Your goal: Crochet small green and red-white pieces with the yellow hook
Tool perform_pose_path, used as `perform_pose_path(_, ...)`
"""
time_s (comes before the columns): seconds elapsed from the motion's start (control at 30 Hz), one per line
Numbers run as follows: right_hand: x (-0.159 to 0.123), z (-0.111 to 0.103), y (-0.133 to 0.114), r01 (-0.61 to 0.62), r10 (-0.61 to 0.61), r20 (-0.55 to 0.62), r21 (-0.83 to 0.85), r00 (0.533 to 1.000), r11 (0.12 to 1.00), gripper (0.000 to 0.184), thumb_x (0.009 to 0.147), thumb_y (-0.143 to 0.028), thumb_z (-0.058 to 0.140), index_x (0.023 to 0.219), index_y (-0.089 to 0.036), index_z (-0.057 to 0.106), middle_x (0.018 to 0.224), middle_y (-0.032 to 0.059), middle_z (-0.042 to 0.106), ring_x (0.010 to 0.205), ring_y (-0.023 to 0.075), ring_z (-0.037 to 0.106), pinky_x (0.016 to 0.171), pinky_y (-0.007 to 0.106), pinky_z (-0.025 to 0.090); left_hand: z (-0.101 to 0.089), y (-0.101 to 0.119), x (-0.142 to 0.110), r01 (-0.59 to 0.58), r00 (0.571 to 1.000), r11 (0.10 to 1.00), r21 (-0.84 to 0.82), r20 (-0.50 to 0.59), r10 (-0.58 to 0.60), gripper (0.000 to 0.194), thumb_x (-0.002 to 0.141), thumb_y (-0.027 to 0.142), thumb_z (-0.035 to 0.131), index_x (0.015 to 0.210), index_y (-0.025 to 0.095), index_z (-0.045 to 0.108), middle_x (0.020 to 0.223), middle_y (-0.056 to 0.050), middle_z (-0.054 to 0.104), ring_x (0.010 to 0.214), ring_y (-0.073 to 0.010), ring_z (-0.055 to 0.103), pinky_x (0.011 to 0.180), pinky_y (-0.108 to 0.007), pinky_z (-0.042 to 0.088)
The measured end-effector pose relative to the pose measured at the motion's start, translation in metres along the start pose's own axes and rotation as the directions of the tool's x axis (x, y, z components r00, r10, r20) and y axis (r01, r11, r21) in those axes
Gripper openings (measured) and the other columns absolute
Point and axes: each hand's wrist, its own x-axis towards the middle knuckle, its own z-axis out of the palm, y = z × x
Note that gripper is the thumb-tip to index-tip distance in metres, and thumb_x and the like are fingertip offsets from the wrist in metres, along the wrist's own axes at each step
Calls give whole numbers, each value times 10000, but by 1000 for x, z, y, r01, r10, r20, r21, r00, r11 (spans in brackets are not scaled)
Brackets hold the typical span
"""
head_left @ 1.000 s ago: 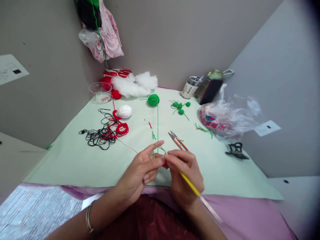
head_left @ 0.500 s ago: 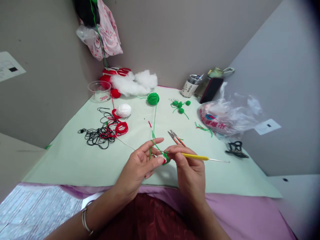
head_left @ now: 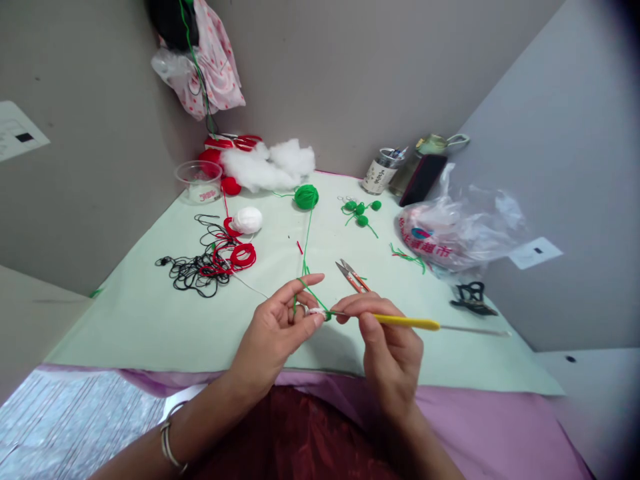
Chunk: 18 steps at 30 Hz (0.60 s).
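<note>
Between thumb and fingers, my left hand (head_left: 275, 327) pinches a small crochet piece (head_left: 320, 313) in white and green. Green yarn (head_left: 311, 291) runs over the raised left index finger and back to a green yarn ball (head_left: 307, 197). My right hand (head_left: 393, 347) grips a crochet hook (head_left: 406, 321) by its yellow handle, with the hook's working tip at the edge of the piece. The exact stitch at the tip is too small to make out. Just beyond my right fingers lie orange-handled thread snips (head_left: 352, 275), blades pointing away.
Tangled black cord (head_left: 195, 270), a red yarn coil (head_left: 243, 257) and a white yarn ball (head_left: 247, 221) lie left. White stuffing (head_left: 270, 167) sits behind. Small green crocheted balls (head_left: 361, 212), a phone (head_left: 424, 180), a plastic bag (head_left: 460, 227) and a black claw clip (head_left: 473, 299) are to the right.
My right hand and the hook have shifted right, away from my left hand. The crochet piece has turned, so its red part no longer shows.
</note>
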Motion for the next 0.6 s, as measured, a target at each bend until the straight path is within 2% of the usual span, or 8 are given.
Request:
perform_pose_path(0.13,-3,1,-1,254,-223,136,-277,965,927,257,1011,-50,534,1133,-211,692,1002,56,756,953,185,705,841,340,573,3,-2,0,-50,997,997,60,-64,54,413,871,220,845,1274,266,769,832,53,578,610,-32,398,607,-161,363)
perform_pose_path(0.23,-6,5,5,425,-377,197,-450,905,786,300,968,-21,585,1183,-190,709,1026,87,748,938,199,704,805,344,586,5,-3,-1,-54,995,999,2,-87,54,470,841,245,879,1293,242,753,821,51,590,587,-28,394,573,-157,354)
perform_pose_path(0.3,-9,7,10,493,-464,201,-541,863,682,351,950,-20,630,1236,-198,731,1077,108,737,992,220,704,809,353,591,5,-3,-1,26,999,993,-115,-26,-29,566,817,275,904,1351,241,721,774,66,566,525,-18,343,489,-153,294)
perform_pose_path(0.33,-10,8,12,487,-474,180,-556,862,673,367,952,-27,639,1250,-217,737,1095,108,733,1006,225,702,806,356,592,4,-2,-1,97,995,979,-181,29,-93,592,812,285,909,1368,233,712,733,78,540,487,-11,297,450,-155,252)
perform_pose_path(0.37,-10,9,12,454,-455,142,-541,879,708,367,963,-39,632,1252,-237,741,1094,100,734,1004,224,700,800,359,592,3,-1,0,170,984,956,-239,86,-154,592,813,285,907,1368,219,713,681,93,502,456,-5,243,420,-158,208)
perform_pose_path(0.43,-8,9,10,316,-339,12,-392,941,864,316,1003,-78,581,1196,-262,751,1011,67,740,925,208,695,775,361,586,0,3,2,264,962,911,-318,154,-225,518,825,263,895,1315,180,747,604,117,428,426,4,162,394,-159,158)
perform_pose_path(0.5,-2,10,6,164,-182,-111,-155,977,974,266,1037,-122,532,1083,-255,757,880,36,720,825,193,673,737,356,567,-1,6,3,248,967,904,-348,141,-211,438,829,233,889,1250,177,783,617,105,460,422,18,162,393,-148,159)
perform_pose_path(0.6,6,11,1,56,-51,-105,37,993,998,237,1045,-164,543,976,-245,755,851,27,723,819,187,683,727,343,571,1,7,2,185,982,937,-297,99,-162,425,811,224,905,1223,245,804,813,45,608,430,42,254,391,-136,183)
